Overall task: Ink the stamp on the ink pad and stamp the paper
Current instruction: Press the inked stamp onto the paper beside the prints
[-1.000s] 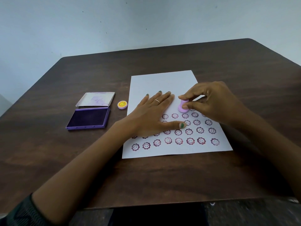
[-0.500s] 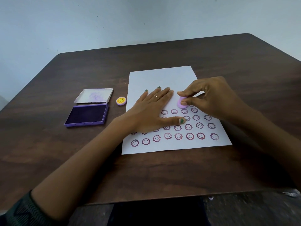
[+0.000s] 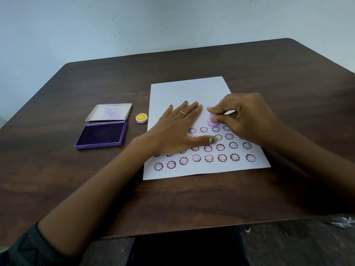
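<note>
My right hand (image 3: 244, 118) pinches the one lilac stamp (image 3: 212, 120) between thumb and fingers, its base down on the paper (image 3: 190, 93) just above the rows of prints. My left hand (image 3: 178, 129) lies flat, fingers spread, on the single sheet. Eight prints fill the nearest row; others hide under my hands. One open pad (image 3: 101, 134), its lid (image 3: 109, 111) and one cap (image 3: 141, 118) sit left.
</note>
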### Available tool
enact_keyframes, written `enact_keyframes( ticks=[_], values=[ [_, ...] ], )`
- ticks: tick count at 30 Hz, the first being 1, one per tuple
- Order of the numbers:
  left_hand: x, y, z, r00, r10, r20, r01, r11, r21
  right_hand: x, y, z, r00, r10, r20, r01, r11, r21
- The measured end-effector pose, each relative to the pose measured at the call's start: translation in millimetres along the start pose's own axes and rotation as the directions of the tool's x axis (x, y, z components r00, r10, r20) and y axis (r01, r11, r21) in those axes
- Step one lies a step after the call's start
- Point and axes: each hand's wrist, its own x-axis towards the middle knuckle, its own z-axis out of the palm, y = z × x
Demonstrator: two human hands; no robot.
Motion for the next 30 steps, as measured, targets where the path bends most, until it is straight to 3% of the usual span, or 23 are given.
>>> enact_keyframes(
  ticks=[18,30],
  values=[
    [-1.0,1.3,-0.1,1.0,0.0,-0.009,0.0,1.0,-0.002,-4.9,1.9,5.0,0.998,-0.044,-0.044,0.043,0.999,-0.028],
    [-2.4,3.4,-1.6,1.0,-0.003,-0.012,0.003,1.0,-0.002,-4.7,1.1,4.4,0.998,0.028,-0.056,-0.027,1.0,0.01]
  ],
)
